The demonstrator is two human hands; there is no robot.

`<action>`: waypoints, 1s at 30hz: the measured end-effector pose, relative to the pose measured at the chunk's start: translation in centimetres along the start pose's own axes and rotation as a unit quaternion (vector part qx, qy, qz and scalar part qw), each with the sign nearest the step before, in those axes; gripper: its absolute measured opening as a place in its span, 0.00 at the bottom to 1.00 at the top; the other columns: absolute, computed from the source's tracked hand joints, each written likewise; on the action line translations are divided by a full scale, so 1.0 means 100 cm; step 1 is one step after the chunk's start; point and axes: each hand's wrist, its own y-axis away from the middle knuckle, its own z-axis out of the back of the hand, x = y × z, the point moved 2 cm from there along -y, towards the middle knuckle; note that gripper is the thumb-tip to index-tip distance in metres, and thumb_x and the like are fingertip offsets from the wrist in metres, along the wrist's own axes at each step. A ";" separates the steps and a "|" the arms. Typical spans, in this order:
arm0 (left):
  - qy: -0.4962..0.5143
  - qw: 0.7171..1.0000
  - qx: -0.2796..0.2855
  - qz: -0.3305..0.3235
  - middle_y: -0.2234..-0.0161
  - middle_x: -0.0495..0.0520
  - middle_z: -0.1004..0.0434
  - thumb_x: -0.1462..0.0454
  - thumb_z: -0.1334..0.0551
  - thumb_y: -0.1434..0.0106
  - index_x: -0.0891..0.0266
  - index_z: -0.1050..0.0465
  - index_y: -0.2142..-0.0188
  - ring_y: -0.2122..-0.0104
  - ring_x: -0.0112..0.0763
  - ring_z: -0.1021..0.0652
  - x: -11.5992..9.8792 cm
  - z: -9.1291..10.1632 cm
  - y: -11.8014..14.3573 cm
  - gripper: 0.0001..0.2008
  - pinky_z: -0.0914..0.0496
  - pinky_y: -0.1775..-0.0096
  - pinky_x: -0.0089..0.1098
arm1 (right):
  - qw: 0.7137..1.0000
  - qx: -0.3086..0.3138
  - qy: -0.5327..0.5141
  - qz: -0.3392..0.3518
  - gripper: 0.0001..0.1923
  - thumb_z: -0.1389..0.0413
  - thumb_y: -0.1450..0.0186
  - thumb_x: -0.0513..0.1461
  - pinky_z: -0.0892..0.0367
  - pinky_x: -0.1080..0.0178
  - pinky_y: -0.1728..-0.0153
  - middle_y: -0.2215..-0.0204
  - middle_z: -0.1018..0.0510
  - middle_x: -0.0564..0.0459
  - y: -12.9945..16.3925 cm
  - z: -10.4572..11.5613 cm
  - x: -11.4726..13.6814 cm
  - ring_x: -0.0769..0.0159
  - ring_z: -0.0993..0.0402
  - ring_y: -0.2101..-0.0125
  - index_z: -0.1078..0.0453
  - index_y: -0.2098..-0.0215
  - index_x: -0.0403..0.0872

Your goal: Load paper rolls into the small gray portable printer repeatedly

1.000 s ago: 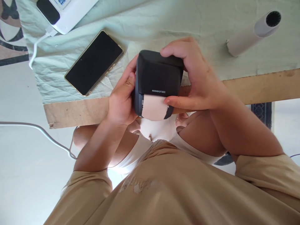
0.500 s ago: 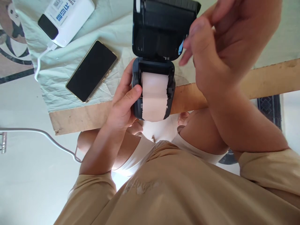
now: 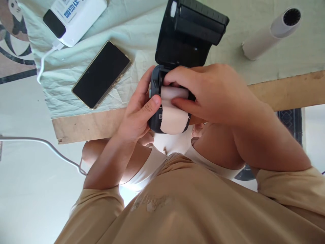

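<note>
A small black receipt printer is held over the table's front edge, its lid swung up and away from me. My left hand grips its left side, the thumb on the rim. In the printer's bay lies a white paper roll, its loose end hanging over the front. My right hand reaches in from the right, fingers around the roll, the thumb on the paper. Some of its fingertips are hidden inside the bay.
A phone lies on the green cloth to the left. Behind it is a white power bank with a cable. A white cylinder with a dark end stands at the right. A wooden edge borders the table.
My right hand has come down from beside the lid into the paper bay and onto the roll. The printer has shifted slightly right. The white cylinder is now uncovered.
</note>
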 end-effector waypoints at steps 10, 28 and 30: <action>0.083 0.995 -0.043 0.041 0.48 0.54 0.11 0.49 0.26 0.29 0.53 0.20 0.39 0.32 0.55 0.19 -0.006 -0.004 -0.001 0.23 0.15 0.44 0.45 | 0.833 -0.249 -0.492 0.038 0.26 0.37 0.39 0.61 0.32 0.60 0.73 0.56 0.19 0.52 0.006 0.003 -0.044 0.63 0.26 0.67 0.27 0.51 0.55; 0.040 0.993 -0.073 0.086 0.41 0.56 0.13 0.45 0.25 0.31 0.53 0.25 0.36 0.31 0.60 0.19 -0.016 -0.012 0.001 0.31 0.14 0.46 0.46 | 0.957 -0.254 -0.110 -0.085 0.25 0.35 0.43 0.41 0.23 0.43 0.50 0.55 0.15 0.54 0.000 -0.025 -0.089 0.51 0.17 0.57 0.29 0.47 0.59; 0.043 0.993 -0.074 0.086 0.44 0.57 0.12 0.46 0.26 0.31 0.53 0.24 0.35 0.33 0.62 0.18 -0.013 -0.010 0.000 0.30 0.14 0.48 0.46 | 0.954 -0.271 -0.120 -0.050 0.28 0.36 0.41 0.43 0.23 0.47 0.51 0.51 0.15 0.49 0.003 -0.023 -0.087 0.50 0.16 0.52 0.30 0.42 0.55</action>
